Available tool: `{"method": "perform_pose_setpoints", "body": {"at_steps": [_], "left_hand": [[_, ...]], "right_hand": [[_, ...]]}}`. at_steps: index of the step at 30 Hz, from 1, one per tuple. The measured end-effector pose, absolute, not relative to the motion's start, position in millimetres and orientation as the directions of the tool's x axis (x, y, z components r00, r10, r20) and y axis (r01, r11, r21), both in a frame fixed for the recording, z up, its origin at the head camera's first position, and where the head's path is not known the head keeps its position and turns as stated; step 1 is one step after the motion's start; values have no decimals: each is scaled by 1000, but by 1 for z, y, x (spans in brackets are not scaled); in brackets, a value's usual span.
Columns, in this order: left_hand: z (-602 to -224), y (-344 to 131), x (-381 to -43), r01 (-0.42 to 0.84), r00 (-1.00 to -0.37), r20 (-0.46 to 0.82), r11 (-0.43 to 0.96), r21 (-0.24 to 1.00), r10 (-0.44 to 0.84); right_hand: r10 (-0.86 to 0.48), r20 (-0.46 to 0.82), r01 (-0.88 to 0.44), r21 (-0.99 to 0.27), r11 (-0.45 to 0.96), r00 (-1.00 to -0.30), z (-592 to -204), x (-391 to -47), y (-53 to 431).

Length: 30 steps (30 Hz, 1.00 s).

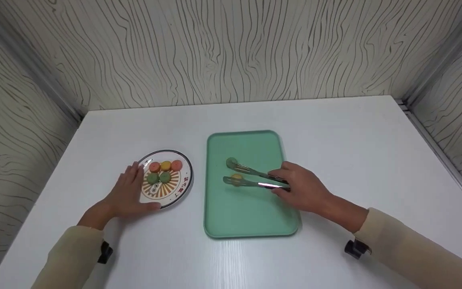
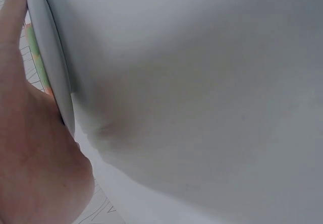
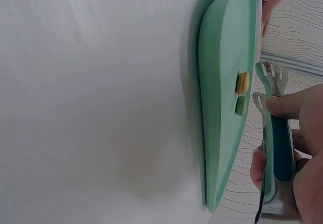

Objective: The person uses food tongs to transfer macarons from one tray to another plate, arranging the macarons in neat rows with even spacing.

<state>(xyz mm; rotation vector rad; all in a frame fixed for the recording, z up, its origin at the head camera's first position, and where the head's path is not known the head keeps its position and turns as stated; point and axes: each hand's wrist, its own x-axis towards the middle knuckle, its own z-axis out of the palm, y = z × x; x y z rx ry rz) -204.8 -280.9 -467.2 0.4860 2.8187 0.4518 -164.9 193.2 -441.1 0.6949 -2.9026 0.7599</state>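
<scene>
My left hand (image 1: 127, 196) rests along the left rim of a round white plate (image 1: 175, 156), fingers extended and thumb at the near edge. On the plate sit macarons: a coral one (image 1: 155, 167), a yellow one (image 1: 166, 165), a pink one (image 1: 176, 165) and two green ones (image 1: 165, 177). My right hand (image 1: 305, 188) grips metal serving tongs (image 1: 251, 184) with green handles, their arms spread apart over a green tray (image 1: 243, 220). Beneath the tong tips, a green macaron (image 3: 241, 105) and a yellow macaron (image 3: 243, 82) lie on the tray, partly covered in the head view.
The white table (image 1: 335, 132) carries the tray at its middle, with the plate to the left. Wood-grain patterned panels (image 1: 223, 52) stand behind and on both sides. Dark wrist-worn devices (image 1: 356, 249) show below both sleeves.
</scene>
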Motion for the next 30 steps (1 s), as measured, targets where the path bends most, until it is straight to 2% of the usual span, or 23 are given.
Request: {"method": "perform_pose_setpoints", "body": {"at_steps": [13, 30], "left_hand": [[-467, -280, -204, 270, -915, -192, 891, 364, 356], [-464, -280, -205, 278, -913, -193, 894, 353, 360]], "right_hand": [[-382, 133, -397, -475, 785, -915, -453, -168, 193], [-424, 171, -452, -466, 761, -889, -459, -169, 195]]}}
